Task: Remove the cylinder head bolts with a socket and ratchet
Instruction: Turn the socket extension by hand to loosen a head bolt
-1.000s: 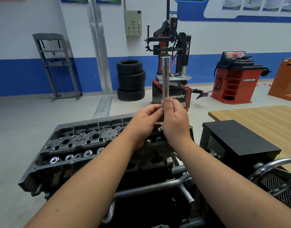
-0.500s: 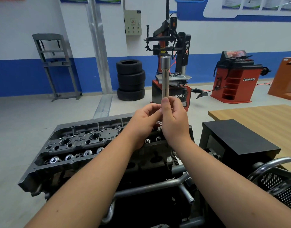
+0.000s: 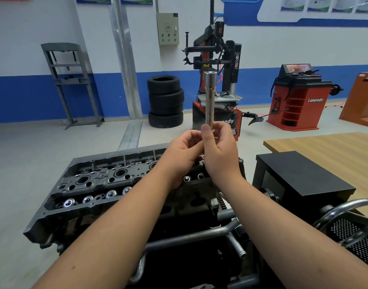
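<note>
Workshop floor, pale grey and smooth, wall white over a blue band. Stacked at eleven o'clock, three black rubber tires; red and black tire changer dead ahead at twelve; red wheel balancer off at two o'clock. Wooden tabletop at three, matte black box just in front of it.

Down low at seven to nine o'clock, cylinder head: cast grey metal, rough and oily, round bores along its top, shiny valve-spring caps sitting in a row of pockets on the near side. Bent steel tubing under it.

Held upright over the head's right end, a long polished steel socket extension, cylindrical, wider at the top. Right hand curled round its lower end, thumb pressed up against the shaft. Left hand beside it, fingers curled in toward the bar's foot; touching it or not, cannot tell.
</note>
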`<state>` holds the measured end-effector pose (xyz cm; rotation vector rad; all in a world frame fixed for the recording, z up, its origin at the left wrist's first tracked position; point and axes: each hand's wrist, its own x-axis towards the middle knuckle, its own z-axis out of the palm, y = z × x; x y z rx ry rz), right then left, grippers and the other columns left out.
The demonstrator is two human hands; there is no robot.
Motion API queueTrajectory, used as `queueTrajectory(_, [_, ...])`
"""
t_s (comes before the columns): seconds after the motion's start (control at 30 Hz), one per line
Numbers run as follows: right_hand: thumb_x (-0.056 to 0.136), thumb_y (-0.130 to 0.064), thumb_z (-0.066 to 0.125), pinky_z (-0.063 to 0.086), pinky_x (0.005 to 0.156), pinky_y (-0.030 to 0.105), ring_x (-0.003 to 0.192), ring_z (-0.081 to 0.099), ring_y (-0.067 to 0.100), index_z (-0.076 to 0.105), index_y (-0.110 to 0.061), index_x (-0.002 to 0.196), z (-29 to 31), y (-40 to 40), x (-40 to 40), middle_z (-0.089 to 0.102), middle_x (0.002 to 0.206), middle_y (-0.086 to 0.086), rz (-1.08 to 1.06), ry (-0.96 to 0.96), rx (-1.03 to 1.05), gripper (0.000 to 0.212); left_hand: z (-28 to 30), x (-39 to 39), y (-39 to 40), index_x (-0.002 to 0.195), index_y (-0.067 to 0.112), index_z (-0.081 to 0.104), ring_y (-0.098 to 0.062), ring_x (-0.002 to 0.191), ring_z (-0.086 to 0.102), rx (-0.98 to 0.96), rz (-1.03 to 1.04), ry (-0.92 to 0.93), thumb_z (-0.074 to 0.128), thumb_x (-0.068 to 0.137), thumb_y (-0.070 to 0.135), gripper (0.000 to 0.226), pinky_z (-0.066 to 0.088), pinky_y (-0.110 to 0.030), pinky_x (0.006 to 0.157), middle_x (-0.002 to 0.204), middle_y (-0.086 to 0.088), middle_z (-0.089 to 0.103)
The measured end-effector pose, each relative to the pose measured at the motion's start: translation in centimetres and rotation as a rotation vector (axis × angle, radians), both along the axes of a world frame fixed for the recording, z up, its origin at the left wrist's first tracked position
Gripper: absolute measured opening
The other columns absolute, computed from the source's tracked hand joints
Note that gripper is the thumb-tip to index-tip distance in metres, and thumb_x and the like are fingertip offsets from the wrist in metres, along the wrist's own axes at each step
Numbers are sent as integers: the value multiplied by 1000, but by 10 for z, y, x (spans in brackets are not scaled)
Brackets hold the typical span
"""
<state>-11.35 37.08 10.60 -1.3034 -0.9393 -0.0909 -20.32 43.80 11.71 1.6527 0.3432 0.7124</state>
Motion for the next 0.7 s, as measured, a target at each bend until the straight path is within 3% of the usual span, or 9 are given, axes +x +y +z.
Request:
queueTrajectory(0.1, [102, -43, 52, 46, 64, 13, 75, 60, -5, 50, -32, 96, 0, -1, 0, 59, 81, -13, -13, -26, -1, 12, 0, 0, 0, 117, 19, 68, -19, 104, 73, -1, -5, -2, 66, 99, 31, 21, 60, -44, 95, 108, 1, 78])
queueTrajectory(0.33, [107, -40, 38, 50, 70, 25, 80, 60, 5, 60, -28, 89, 1, -1, 3, 65, 85, -3, -6, 6, -13, 31, 2, 1, -2, 128, 16, 67, -24, 114, 69, -32, -18, 13, 53, 107, 24, 26, 55, -47, 103, 118, -6, 75])
queueTrajectory(0.43, [102, -45, 47, 47, 68, 14, 80, 60, -4, 54, -35, 95, 2, -1, 1, 62, 85, -13, 8, 20, 9, 15, 1, 0, -3, 125, 11, 65, -29, 113, 69, -32, -14, -4, 60, 103, 24, 26, 56, -49, 100, 117, -9, 75])
queueTrajectory(0.53, [98, -46, 54, 44, 65, 9, 77, 58, -9, 50, -29, 99, 0, -1, 0, 56, 83, -14, -23, -12, 15, 18, 2, -1, -3, 123, 9, 65, -29, 110, 70, -34, -16, -9, 64, 100, 26, 28, 58, -48, 97, 114, -10, 75])
queueTrajectory(0.7, [106, -41, 41, 50, 69, 25, 77, 59, 2, 57, -29, 90, 0, -1, 2, 62, 82, -8, -9, -20, -19, 25, 3, -1, -3, 127, 16, 66, -23, 112, 71, -55, -41, -12, 57, 105, 30, 27, 57, -43, 99, 117, -5, 75])
